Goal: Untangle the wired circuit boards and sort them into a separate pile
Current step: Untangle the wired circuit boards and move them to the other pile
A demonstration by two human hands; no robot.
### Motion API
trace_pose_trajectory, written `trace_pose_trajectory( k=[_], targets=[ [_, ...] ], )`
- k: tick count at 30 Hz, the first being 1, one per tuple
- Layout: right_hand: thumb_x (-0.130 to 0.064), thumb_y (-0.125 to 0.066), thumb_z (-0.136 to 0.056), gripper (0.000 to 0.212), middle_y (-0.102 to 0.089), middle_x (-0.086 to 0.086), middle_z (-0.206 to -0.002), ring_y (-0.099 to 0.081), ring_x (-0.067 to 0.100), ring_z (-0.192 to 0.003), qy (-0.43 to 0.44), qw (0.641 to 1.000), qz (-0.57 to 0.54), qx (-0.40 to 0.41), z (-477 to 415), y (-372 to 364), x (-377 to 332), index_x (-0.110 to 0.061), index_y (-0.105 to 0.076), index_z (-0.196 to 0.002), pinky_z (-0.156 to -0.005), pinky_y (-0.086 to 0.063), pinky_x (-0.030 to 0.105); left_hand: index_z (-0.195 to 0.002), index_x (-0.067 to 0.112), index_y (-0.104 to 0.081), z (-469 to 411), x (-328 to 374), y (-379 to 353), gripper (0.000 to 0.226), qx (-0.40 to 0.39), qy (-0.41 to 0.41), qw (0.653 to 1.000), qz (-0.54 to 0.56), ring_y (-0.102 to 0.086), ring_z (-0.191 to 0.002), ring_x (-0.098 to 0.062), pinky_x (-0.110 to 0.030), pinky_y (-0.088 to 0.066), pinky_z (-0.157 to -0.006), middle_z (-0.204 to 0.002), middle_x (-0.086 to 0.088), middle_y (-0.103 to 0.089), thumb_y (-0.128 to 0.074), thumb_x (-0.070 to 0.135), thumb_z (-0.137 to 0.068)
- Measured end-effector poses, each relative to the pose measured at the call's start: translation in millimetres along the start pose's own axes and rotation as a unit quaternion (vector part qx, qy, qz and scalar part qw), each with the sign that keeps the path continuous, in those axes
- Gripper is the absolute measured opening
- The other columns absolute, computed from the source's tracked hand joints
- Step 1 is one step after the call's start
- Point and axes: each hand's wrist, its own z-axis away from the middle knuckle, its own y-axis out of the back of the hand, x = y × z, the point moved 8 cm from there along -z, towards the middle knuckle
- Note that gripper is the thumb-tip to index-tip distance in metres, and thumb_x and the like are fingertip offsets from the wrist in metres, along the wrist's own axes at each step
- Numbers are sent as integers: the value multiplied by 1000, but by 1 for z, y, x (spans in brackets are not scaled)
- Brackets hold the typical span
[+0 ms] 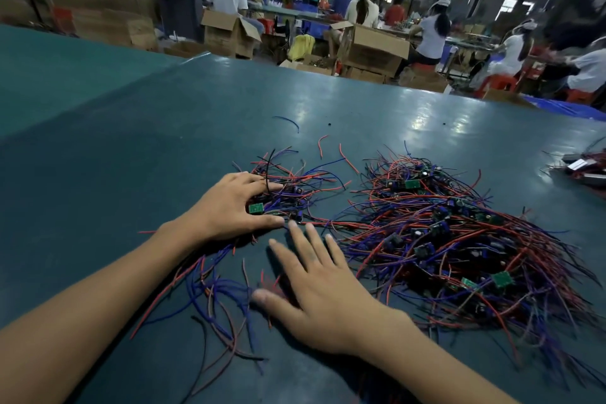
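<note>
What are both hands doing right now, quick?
Left hand: arched over a green board in the small pile; grip unclear.
Right hand: open, fingers straight, holding nothing.
</note>
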Motion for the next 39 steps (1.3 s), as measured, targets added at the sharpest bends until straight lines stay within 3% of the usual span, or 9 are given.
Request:
trace_pose_trajectory(
  k=[6,9,15,19,22,26,31,35,39],
  targets=[
    [-47,-55,-96,71,-18,17,-161,-12,35,-151,-35,981,-89,167,-69,21,19,-19,-28,-156,-122,-16,50,-136,24,-63,1,7,4,75,4,-19,999,33,-51,-126,-17,-18,-27,-105,-131,4,-63,-51,62,-73],
    [-33,-70,-85,68,-37,5,-149,-29,25,-142,3,956,-187,225,-73,43,22,-19,-44,-147,-118,-27,45,-131,16,-63,-2,3,9,69,30,-7,998,62,-58,-119,-21,-22,-36,-101,-126,0,-66,-61,54,-73],
    [-3,-51,-79,39,-59,5,-117,-58,16,-112,-4,847,-325,420,-46,80,46,-7,-67,-114,-100,-47,33,-155,34,-33,-7,13,8,96,7,-17,985,173,-42,-138,-2,-25,-35,-116,-148,7,-45,-88,37,-76],
    [9,-41,-77,47,-63,5,-108,-65,15,-102,13,803,-374,464,-33,88,52,-9,-66,-112,-86,-55,30,-151,36,-40,-6,16,3,83,-38,-22,972,232,-57,-125,-2,-24,-42,-109,-133,14,-62,-85,22,-82],
    [9,-39,-77,52,-62,6,-111,-62,16,-107,7,842,-362,399,-35,77,53,-8,-62,-121,-91,-54,35,-143,38,-51,-2,13,13,70,-5,-5,962,274,-65,-114,-16,-37,-50,-102,-124,15,-68,-62,13,-79],
    [-9,-52,-94,39,-56,7,-131,-46,24,-125,-33,952,-195,236,-57,41,48,-8,-59,-132,-110,-37,41,-133,26,-60,2,12,26,64,63,-12,959,275,-61,-119,-9,-25,-47,-99,-123,9,-68,-50,7,-73],
    [-9,-58,-94,28,-59,11,-117,-49,32,-111,-21,964,-139,227,-59,43,44,-7,-67,-120,-99,-41,47,-106,19,-60,10,13,48,48,184,-55,977,93,-51,-85,-10,-16,-40,-76,-92,10,-53,-54,-11,-69],
    [-1,-62,-87,25,-62,13,-112,-54,34,-105,52,940,-116,316,-50,59,29,-2,-72,-110,-91,-46,48,-93,21,-64,7,22,37,27,56,-52,994,81,-53,-78,-7,-26,-44,-72,-85,11,-58,-51,11,-72],
    [-4,-58,-90,41,-63,10,-122,-51,35,-107,93,963,-124,222,-58,41,18,-9,-65,-130,-93,-44,49,-100,26,-61,9,27,17,24,-121,-49,989,66,-52,-88,-3,-17,-40,-77,-95,11,-50,-55,29,-77]
  ],
)
